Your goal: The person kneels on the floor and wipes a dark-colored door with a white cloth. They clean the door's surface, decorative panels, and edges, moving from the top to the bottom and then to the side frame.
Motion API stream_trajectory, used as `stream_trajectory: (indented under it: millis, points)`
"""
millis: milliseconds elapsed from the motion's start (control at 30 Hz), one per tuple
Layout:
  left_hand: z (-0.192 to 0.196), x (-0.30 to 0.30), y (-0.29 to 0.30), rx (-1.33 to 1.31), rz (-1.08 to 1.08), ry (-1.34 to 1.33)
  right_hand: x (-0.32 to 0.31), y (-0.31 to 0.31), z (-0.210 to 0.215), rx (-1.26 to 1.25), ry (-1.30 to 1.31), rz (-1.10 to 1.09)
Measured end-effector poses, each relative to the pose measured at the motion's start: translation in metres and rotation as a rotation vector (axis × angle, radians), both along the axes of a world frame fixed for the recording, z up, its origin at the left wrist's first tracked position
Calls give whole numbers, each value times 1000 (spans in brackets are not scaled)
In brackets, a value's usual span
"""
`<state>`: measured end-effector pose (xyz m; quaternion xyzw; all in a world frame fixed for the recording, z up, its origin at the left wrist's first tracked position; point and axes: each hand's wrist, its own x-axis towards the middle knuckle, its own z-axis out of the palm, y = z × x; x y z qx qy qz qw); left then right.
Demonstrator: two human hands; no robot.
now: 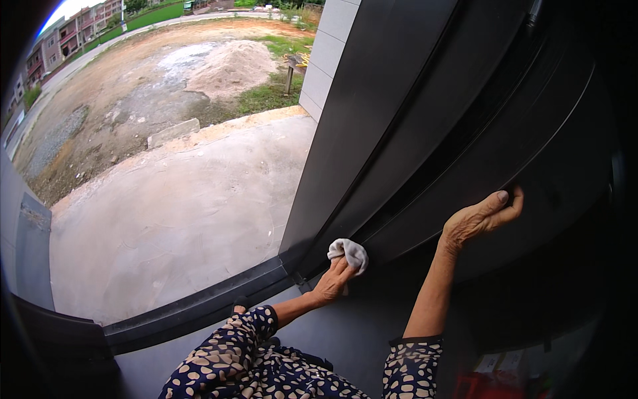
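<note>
A crumpled whitish-grey cloth (348,255) is gripped in my left hand (330,284), pressed low against the dark door frame (319,229), close to the corner by the threshold. Farther right and higher up, my right hand (484,218) has its fingers curled at the edge of the dark door (531,219). The thumb lies beside the bent fingers, and their tips are partly lost against the dark surface.
A dark raised threshold (199,307) crosses the doorway. Outside lie a concrete slab (179,213), a sand heap (232,70) and a stone block (173,133). Something red (482,384) sits in shadow at the lower right. Grey floor (372,332) lies inside the threshold.
</note>
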<state>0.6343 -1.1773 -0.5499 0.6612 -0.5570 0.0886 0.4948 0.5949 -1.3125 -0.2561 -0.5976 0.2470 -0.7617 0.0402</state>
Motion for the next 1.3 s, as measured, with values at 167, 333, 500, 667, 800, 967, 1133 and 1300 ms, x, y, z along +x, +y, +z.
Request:
stream_trajectory:
  millis: [167, 333, 500, 667, 800, 967, 1133, 1300]
  points:
    - [109, 41, -25, -419, 111, -15, 2, 4, -3, 45, 67, -123]
    - [246, 62, -59, -330, 107, -200, 1, 2, -1, -80, 81, -144]
    - [231, 69, -93, -312, 161, -193, 0, 1, 0, -76, 9, -41]
    - [168, 66, -95, -180, 183, -204, -4, 4, 2, -10, 40, -131]
    - [91, 63, -90, -19, 93, -198, -12, -7, -3, -15, 60, -206]
    - [6, 47, -56, 76, -31, -64, -20, -10, 1, 35, -4, -174]
    - [-40, 68, 8, 220, 31, 297, -7, -12, -2, 23, 9, -230]
    - [42, 86, -23, -286, -274, 776, -21, -13, 19, -56, 60, -267]
